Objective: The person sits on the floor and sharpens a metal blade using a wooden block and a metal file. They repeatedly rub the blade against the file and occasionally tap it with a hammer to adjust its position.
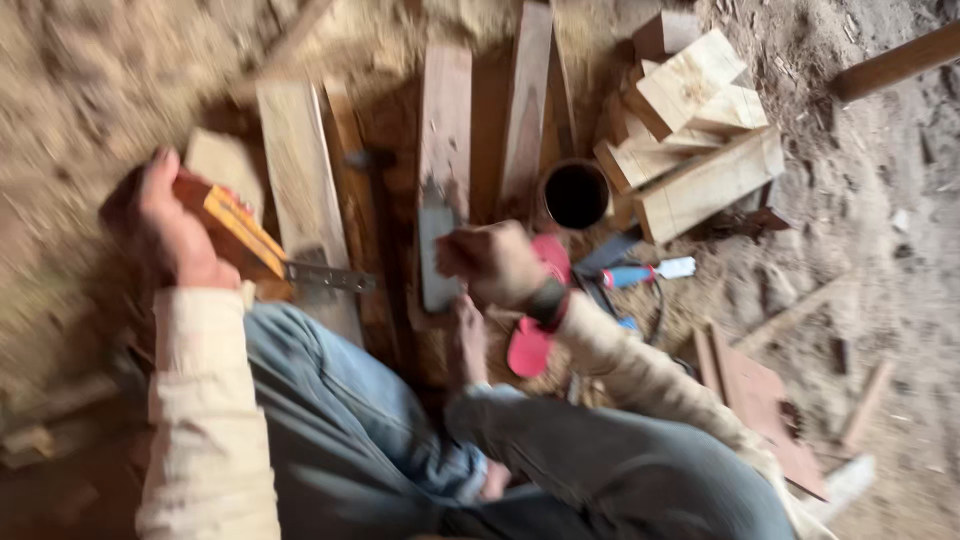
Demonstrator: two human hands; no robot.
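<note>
The view is motion-blurred. My left hand (170, 225) grips the orange and brown stock of a try square (245, 235), whose metal blade (330, 277) points right over a pale plank (300, 170). My right hand (490, 262) is closed in a fist at the right edge of a grey flat piece (437, 255), which lies on a reddish plank (445, 110). It seems to hold that piece. My knees in blue jeans fill the lower middle, and a bare foot (465, 340) rests just below the right hand.
Several planks lie side by side on sawdust-covered ground. A dark round can (576, 195) stands right of them, beside a heap of pale wood blocks (700, 130). A red sandal (530, 345), a blue-handled tool (640, 273) and a brown board (760, 400) lie at the right.
</note>
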